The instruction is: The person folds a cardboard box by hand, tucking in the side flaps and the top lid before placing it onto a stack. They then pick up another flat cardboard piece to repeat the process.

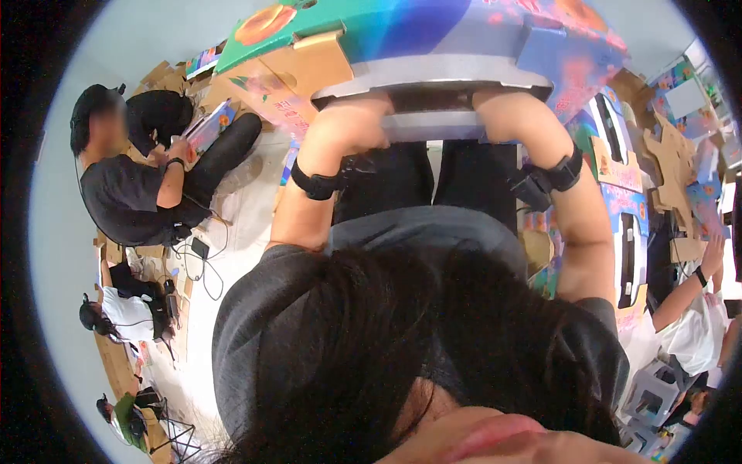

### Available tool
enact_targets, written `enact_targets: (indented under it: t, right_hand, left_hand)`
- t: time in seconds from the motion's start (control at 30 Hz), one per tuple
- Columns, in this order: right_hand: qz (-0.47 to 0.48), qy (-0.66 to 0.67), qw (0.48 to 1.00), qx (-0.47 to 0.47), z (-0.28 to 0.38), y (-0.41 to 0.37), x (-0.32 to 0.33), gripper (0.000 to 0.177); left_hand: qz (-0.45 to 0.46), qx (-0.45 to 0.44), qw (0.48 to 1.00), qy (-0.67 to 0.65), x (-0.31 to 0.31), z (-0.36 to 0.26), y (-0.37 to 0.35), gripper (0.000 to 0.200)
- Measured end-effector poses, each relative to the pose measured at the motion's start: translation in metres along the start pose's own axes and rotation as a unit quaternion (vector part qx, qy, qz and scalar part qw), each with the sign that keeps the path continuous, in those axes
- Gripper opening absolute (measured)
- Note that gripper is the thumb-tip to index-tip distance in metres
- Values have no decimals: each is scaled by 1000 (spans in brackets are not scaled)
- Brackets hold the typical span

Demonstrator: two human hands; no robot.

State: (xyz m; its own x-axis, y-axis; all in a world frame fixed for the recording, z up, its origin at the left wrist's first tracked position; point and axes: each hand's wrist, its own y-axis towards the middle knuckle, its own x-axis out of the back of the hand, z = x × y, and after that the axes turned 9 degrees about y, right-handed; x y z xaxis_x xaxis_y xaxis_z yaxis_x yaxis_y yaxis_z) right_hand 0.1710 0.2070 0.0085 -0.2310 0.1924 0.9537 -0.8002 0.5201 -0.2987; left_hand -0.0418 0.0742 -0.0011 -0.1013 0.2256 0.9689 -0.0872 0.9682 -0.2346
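Note:
A large printed cardboard box (433, 66), coloured green, blue and pink with fruit pictures, is held up in front of me. Along its near side runs a long dark opening, with a brown cardboard flap (321, 63) at its left. My left hand (352, 124) grips the left end of this opening, its fingers partly hidden inside. At the opposite end, my right hand (506, 116) is closed around the edge, most of its fingers out of sight within the box. Black straps with small modules circle both wrists.
To my left, a person in black (127, 189) sits near the floor with a printed carton piece. More seated people are further back. On my right stand stacked printed boxes (618, 209), loose cardboard (668, 170), a grey stool (653, 394) and a person in white (692, 332).

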Motion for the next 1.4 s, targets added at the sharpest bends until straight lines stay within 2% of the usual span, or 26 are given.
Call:
enact_targets:
  t: [0.27, 0.33, 0.4, 0.43, 0.53, 0.63, 0.73, 0.93, 1.13, 1.2, 1.23, 1.33, 1.4]
  right_hand:
    - [-14, 1, 1000, -9, 17, -9, 10, 28]
    - [-113, 55, 991, 36, 8, -1, -13, 26]
    - [-70, 17, 997, -2, 11, 3, -12, 52]
    - [-111, -15, 994, 10, 7, 10, -23, 53]
    - [-105, -49, 993, -4, 7, 12, -22, 53]
    - [-41, -32, 998, -19, 9, 14, -13, 56]
    - [-54, -6, 998, -8, 13, 7, -8, 36]
    - [-204, 59, 976, -56, 25, 6, -15, 42]
    - [-343, 67, 937, -18, 18, 22, -44, 45]
    - [-364, 26, 931, 17, 11, 22, -52, 35]
    - [-374, 6, 927, 35, 9, 20, -54, 31]
    - [-276, 19, 961, -2, 12, 7, -46, 28]
    - [-242, 64, 968, 27, 22, -14, -30, 28]
  left_hand:
    - [-32, -18, 998, 49, -6, 2, -1, 55]
    - [-15, -10, 1000, 22, -9, 6, 0, 57]
    - [-5, -30, 999, 11, -16, 11, 5, 58]
    - [-16, -31, 999, 15, -20, 13, 6, 61]
    - [1, -3, 1000, 2, -12, 8, 0, 62]
    - [17, -5, 999, 33, -14, 9, 5, 62]
    - [29, 4, 999, 26, -7, 3, 0, 62]
    - [-30, -9, 998, 50, -5, -5, -2, 67]
    - [-31, -25, 999, 32, -19, 5, 6, 72]
    - [-68, -33, 996, 43, -23, 5, 3, 71]
    - [-58, -31, 997, 45, -22, 4, 3, 69]
    - [-17, -25, 998, 52, -12, 1, 2, 63]
    - [22, -21, 998, 56, -4, -3, 1, 60]
